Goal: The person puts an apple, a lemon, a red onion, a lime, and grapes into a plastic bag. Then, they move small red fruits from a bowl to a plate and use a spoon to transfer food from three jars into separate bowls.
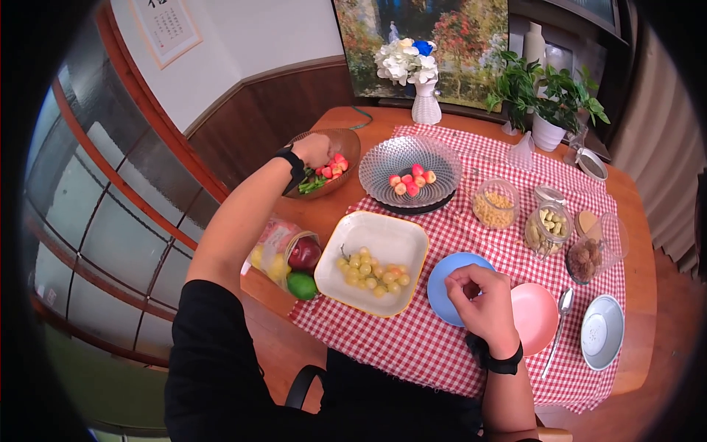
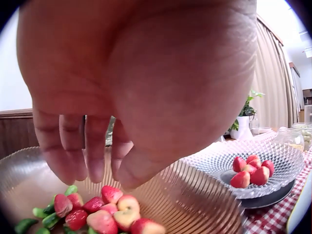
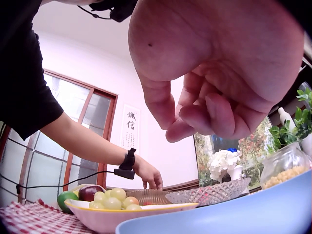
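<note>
My left hand hangs over the brown ribbed glass bowl, fingers pointing down. In the left wrist view the hand has its fingertips just above red fruits that resemble strawberries, and nothing shows in its grasp. Small green vegetables lie beside them. Similar red and yellowish fruits sit in the clear textured glass bowl. My right hand hovers above the blue plate; in the right wrist view the hand has loosely curled fingers, holding nothing.
Green grapes lie in a white square dish. Left of it are a bag of fruit and a green fruit. Rightward stand a pink plate, spoon, grey bowl and jars. A flower vase stands behind.
</note>
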`<state>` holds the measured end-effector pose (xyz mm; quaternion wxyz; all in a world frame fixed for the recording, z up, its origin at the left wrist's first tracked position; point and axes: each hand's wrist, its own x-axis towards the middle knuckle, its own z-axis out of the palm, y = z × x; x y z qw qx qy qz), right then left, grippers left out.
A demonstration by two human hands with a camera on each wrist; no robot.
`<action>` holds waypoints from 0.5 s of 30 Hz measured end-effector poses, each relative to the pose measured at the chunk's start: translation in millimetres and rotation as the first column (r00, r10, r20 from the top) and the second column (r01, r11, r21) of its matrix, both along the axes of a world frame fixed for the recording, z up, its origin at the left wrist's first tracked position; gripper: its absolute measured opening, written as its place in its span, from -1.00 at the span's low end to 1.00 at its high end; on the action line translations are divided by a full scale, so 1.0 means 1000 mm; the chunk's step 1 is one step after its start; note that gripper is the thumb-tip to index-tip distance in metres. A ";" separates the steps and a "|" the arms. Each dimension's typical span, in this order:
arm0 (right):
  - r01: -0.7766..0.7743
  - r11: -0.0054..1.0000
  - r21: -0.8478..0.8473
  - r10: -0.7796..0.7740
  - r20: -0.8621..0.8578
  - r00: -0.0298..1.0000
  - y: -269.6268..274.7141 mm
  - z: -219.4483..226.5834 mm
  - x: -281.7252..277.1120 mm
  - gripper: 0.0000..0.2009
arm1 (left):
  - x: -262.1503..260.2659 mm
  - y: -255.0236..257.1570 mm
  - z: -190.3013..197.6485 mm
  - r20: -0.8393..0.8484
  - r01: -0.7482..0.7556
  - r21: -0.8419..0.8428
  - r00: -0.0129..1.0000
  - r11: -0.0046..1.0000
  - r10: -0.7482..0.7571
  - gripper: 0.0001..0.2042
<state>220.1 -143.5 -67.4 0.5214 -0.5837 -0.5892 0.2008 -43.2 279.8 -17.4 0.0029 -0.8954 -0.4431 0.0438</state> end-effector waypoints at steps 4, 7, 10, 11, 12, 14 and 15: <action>0.005 1.000 0.001 -0.005 0.011 1.000 0.001 0.001 0.000 -0.93 | -0.025 0.036 -0.041 0.077 0.069 -0.092 0.995 0.993 -0.062 -0.71; 0.017 1.000 -0.012 -0.017 0.010 1.000 0.001 -0.003 0.001 -0.93 | -0.028 0.040 -0.051 0.135 -0.002 -0.200 0.990 0.980 0.029 -0.69; 0.022 1.000 -0.010 -0.022 0.022 1.000 0.002 -0.002 0.002 -0.94 | -0.030 0.041 -0.055 0.076 -0.044 -0.272 0.995 0.961 0.068 -0.73; 0.022 1.000 -0.011 -0.022 0.023 0.999 0.002 -0.002 0.002 -0.94 | -0.031 0.039 -0.058 -0.040 0.023 -0.168 0.999 0.985 -0.030 -0.75; 0.026 0.999 -0.035 -0.025 0.030 0.999 0.001 0.000 0.002 -0.93 | -0.030 0.035 -0.058 -0.165 0.104 -0.072 0.980 0.992 -0.115 -0.76; 0.031 0.998 -0.061 -0.029 0.034 0.999 0.001 0.000 0.002 -0.92 | -0.028 0.030 -0.053 -0.173 0.072 -0.077 0.981 0.994 -0.084 -0.77; 0.027 0.998 -0.058 -0.025 0.033 0.999 0.001 0.000 0.002 -0.92 | -0.026 0.024 -0.047 -0.181 0.039 -0.081 0.982 0.996 -0.054 -0.77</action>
